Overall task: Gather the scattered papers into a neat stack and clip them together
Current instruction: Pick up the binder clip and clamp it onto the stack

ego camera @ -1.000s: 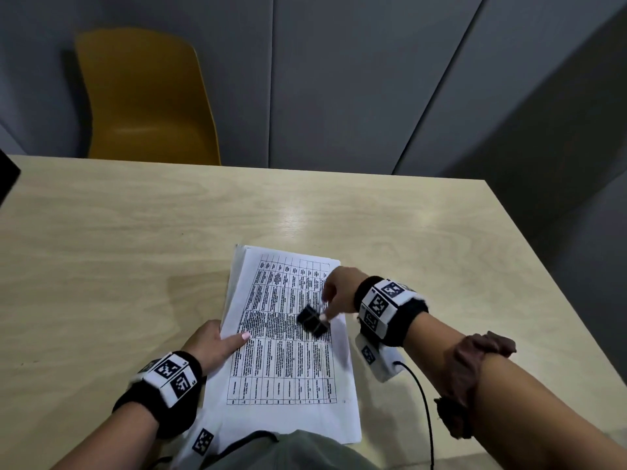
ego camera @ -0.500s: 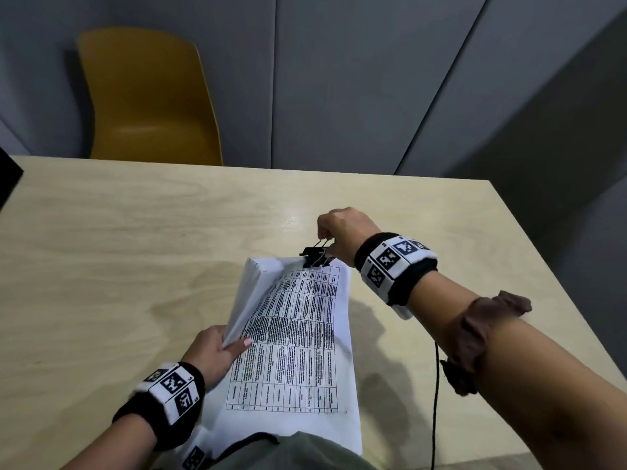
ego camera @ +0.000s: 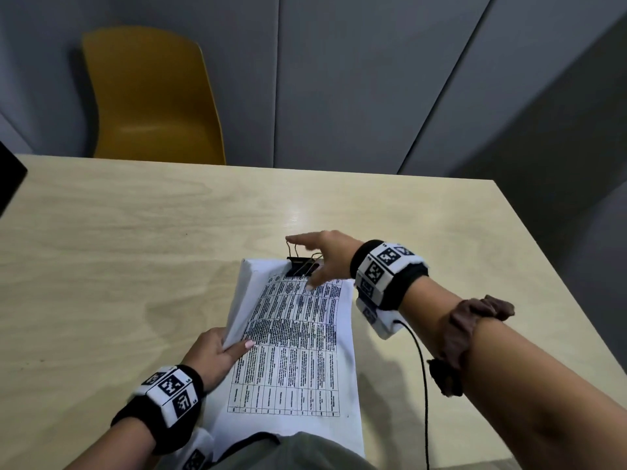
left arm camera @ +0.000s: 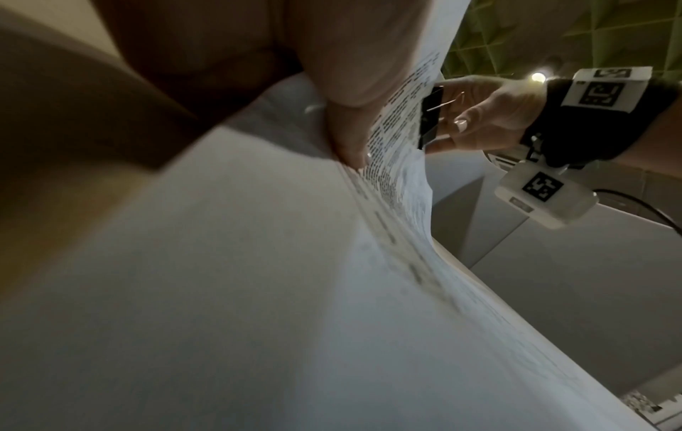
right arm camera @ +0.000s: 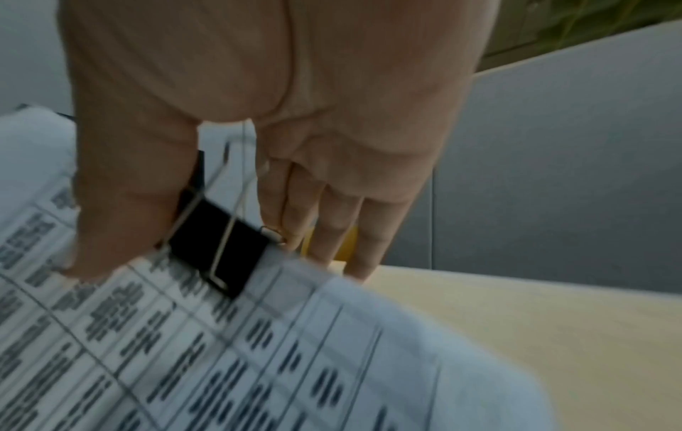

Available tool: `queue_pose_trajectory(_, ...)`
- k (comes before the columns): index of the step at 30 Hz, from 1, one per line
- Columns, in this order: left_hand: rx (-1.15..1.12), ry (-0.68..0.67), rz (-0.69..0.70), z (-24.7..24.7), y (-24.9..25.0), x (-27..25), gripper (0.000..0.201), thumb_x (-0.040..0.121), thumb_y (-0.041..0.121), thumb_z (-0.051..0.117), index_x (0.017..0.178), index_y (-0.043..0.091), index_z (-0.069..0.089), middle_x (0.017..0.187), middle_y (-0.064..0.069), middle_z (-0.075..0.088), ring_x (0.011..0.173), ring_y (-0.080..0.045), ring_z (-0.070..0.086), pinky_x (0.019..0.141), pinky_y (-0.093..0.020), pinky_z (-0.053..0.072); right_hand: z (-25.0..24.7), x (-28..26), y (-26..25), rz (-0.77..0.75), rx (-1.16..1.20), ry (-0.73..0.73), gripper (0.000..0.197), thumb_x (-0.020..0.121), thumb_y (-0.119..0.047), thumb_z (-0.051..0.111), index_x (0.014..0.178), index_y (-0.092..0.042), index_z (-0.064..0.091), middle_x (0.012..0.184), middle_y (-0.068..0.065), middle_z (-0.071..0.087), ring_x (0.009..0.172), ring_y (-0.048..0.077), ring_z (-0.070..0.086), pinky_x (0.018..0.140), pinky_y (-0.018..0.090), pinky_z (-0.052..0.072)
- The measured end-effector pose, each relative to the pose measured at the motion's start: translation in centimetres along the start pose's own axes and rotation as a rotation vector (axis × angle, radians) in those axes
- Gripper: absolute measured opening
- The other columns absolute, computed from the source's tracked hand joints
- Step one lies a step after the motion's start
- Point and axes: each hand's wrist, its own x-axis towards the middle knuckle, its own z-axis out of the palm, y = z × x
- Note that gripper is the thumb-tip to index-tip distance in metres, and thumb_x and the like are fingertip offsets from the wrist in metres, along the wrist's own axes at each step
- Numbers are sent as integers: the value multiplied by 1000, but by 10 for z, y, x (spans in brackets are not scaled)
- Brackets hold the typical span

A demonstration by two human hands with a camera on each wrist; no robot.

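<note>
A stack of white papers point(ego camera: 295, 351) with a printed table on top lies on the wooden table point(ego camera: 135, 249), its long side running away from me. My left hand point(ego camera: 237, 346) grips the stack's left edge, thumb on top, and lifts that edge a little. A black binder clip point(ego camera: 300, 266) is clamped on the far edge, its wire handles standing up. My right hand point(ego camera: 317, 257) hovers over the clip with straight fingers and the thumb touching the page beside it. The right wrist view shows the clip point(right arm camera: 221, 250) on the paper point(right arm camera: 258, 364) between thumb and fingers point(right arm camera: 332, 233).
A yellow chair point(ego camera: 152, 96) stands behind the table's far edge against grey wall panels. A dark object point(ego camera: 10, 178) pokes in at the far left. A black cable point(ego camera: 422, 385) hangs from my right wrist band to the near right table edge.
My right hand carried the clip from above the page to the stack's far edge and has let go, fingers now straight. My left hand raised the stack's left edge.
</note>
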Motion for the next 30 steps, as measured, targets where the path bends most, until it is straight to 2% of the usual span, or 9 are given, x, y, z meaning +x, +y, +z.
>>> queue_pose_trajectory(4,-9,10,20,2,0,-3,19,88,25,61,72,20,53,59,-1,48,55,-16,44,52,-25,34,17,5,5,32,254,-55,66,66,-8,81,126,-21,58,122,2,65,111,19,60,105,37,41)
queue_pose_trajectory(9,0,4,28,2,-3,0,21,88,27,61,71,16,53,60,-2,47,57,-16,44,53,-25,34,19,9,8,18,319,-85,35,70,-1,75,104,-10,71,85,6,72,86,20,66,94,44,51)
queue_pose_trajectory(12,-5,2,22,2,-5,2,22,88,26,61,70,17,51,59,0,46,57,-16,44,52,-25,34,20,11,8,-6,323,-58,25,73,-3,74,97,-11,73,90,9,73,89,26,69,88,40,55)
queue_pose_trajectory(15,-5,8,20,2,-6,3,25,87,25,62,68,16,50,58,0,43,55,-16,42,52,-25,33,25,14,6,-16,217,76,33,73,-9,75,105,-12,70,94,0,66,87,17,62,80,27,48)
queue_pose_trajectory(18,-8,7,30,3,-6,4,22,88,25,61,70,18,50,58,0,44,56,-15,42,51,-24,33,26,14,6,15,151,88,47,75,-15,73,121,-17,62,116,2,65,103,18,61,91,30,49)
queue_pose_trajectory(21,-6,5,34,4,-6,4,20,88,26,61,72,18,51,60,-1,45,57,-15,44,52,-24,34,25,11,5,37,148,55,59,78,-13,71,133,-21,50,124,2,63,110,18,59,94,25,46)
queue_pose_trajectory(24,-10,-7,34,4,-7,3,21,88,28,60,74,14,53,61,-2,44,57,-16,43,51,-24,35,22,10,1,91,176,-11,72,76,-13,73,140,-19,40,131,4,59,114,21,58,100,29,44)
queue_pose_trajectory(28,-13,-32,28,1,-7,3,24,86,30,62,77,9,55,61,-3,45,56,-17,44,52,-24,37,12,12,-3,93,169,-94,53,77,-7,70,128,-14,56,118,7,66,103,22,63,89,29,51)
queue_pose_trajectory(30,10,-82,19,-5,-5,3,33,78,41,68,85,10,59,68,-3,57,63,-18,55,60,-27,45,11,11,-5,79,169,-94,45,78,-7,69,122,-12,60,114,8,68,100,22,65,87,32,53)
